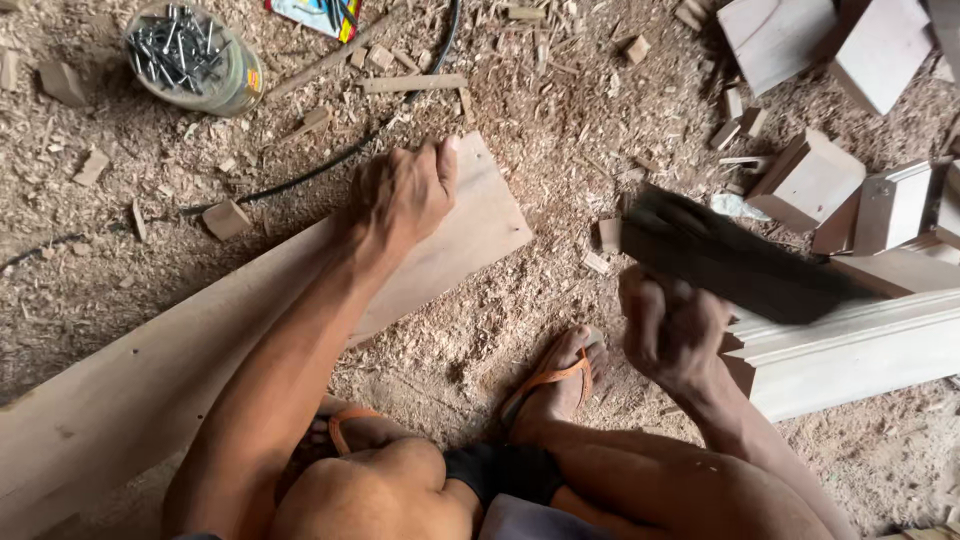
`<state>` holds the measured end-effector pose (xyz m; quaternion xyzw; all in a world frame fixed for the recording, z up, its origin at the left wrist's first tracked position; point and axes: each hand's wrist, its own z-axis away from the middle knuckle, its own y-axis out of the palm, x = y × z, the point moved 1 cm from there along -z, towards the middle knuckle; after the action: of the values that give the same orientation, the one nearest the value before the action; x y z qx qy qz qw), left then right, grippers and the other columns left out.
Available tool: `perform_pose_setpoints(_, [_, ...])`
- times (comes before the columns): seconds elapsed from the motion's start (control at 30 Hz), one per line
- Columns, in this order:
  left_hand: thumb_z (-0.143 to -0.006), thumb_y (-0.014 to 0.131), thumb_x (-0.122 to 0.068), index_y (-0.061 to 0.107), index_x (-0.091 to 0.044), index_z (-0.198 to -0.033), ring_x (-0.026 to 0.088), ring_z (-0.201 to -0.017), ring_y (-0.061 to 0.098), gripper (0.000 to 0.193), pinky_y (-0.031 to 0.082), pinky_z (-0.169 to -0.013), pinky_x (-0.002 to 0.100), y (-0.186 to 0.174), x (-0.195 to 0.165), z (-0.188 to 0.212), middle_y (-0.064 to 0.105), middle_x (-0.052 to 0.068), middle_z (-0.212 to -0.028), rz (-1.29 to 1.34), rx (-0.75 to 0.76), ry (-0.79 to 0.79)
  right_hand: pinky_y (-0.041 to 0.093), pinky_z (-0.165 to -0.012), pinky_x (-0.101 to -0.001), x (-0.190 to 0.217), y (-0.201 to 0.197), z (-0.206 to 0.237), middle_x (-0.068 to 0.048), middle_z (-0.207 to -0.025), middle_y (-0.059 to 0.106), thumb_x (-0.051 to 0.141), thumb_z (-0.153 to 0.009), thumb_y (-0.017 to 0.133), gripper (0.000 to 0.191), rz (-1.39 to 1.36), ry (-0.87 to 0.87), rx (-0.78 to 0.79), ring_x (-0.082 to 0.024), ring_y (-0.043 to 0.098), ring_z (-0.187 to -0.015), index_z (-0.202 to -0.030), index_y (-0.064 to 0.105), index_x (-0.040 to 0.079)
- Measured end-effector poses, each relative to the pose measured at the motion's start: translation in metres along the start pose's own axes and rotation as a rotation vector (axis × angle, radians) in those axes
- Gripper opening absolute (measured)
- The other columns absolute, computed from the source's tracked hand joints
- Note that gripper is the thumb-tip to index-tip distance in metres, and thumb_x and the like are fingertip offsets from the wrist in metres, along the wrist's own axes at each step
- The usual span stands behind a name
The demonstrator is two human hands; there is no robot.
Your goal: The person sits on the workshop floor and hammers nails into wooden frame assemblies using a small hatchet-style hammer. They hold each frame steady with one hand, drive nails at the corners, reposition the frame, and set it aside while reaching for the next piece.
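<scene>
While left hand (400, 195) lies flat on plank (150, 380), right hand (672, 330) grip clenches blurred dark tool (730, 258).

woodworking shop | floor deep in sawdust (560, 100) — offcut blocks (225, 218) | jar of nails (195, 58)

Single head view, steeply downward, close over sawdust floor (520, 300)
</scene>
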<state>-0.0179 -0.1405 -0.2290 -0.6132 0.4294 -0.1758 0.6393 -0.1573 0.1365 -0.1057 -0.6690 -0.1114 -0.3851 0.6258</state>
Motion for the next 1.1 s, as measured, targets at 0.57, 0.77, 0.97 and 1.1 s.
perform_pose_setpoints(0.57, [-0.113, 0.025, -0.043, 0.065, -0.012, -0.081, 0.013, -0.034, 0.039, 0.06, 0.032, -0.029, 0.034, -0.046, -0.014, 0.0, 0.048, 0.001, -0.049, 0.267, 0.396, -0.137, 0.042, -0.044, -0.0389, -0.012, 0.027, -0.013, -0.008, -0.074, 0.072, 0.033, -0.101, 0.059, 0.036, 0.649, 0.333, 0.476, -0.016, 0.047, -0.039, -0.132, 0.053, 0.016])
perform_pose_setpoints(0.77, [-0.113, 0.025, -0.042, 0.065, -0.012, -0.089, 0.011, -0.034, 0.038, 0.056, 0.03, -0.028, 0.032, -0.033, -0.005, 0.005, 0.048, 0.0, -0.05, 0.256, 0.449, -0.155, 0.034, -0.035, -0.0214, -0.026, 0.018, 0.011, -0.005, -0.082, 0.067, 0.02, -0.114, 0.057, 0.015, 0.203, -0.21, -0.111, 0.0, 0.044, -0.049, -0.127, 0.052, 0.014])
perform_pose_setpoints(0.97, [-0.114, 0.033, -0.014, 0.064, -0.004, -0.109, 0.016, -0.057, 0.049, 0.033, 0.037, -0.047, 0.032, 0.001, 0.0, 0.015, 0.055, 0.007, -0.072, -0.495, -0.228, 0.479, 0.031, -0.023, -0.0271, -0.018, 0.015, -0.003, -0.006, -0.056, 0.064, 0.025, -0.097, 0.063, 0.047, 0.469, 0.071, 0.21, -0.01, 0.042, -0.028, -0.14, 0.052, 0.006])
perform_pose_setpoints(1.1, [-0.113, 0.031, -0.041, 0.065, -0.013, -0.086, 0.012, -0.034, 0.037, 0.051, 0.033, -0.032, 0.034, 0.006, -0.001, 0.012, 0.042, -0.002, -0.049, 0.244, 0.198, -0.032, 0.034, -0.036, -0.0297, 0.002, 0.007, -0.003, -0.005, -0.069, 0.063, 0.029, -0.112, 0.058, 0.028, 0.219, -0.152, -0.053, -0.009, 0.045, -0.042, -0.131, 0.057, 0.008])
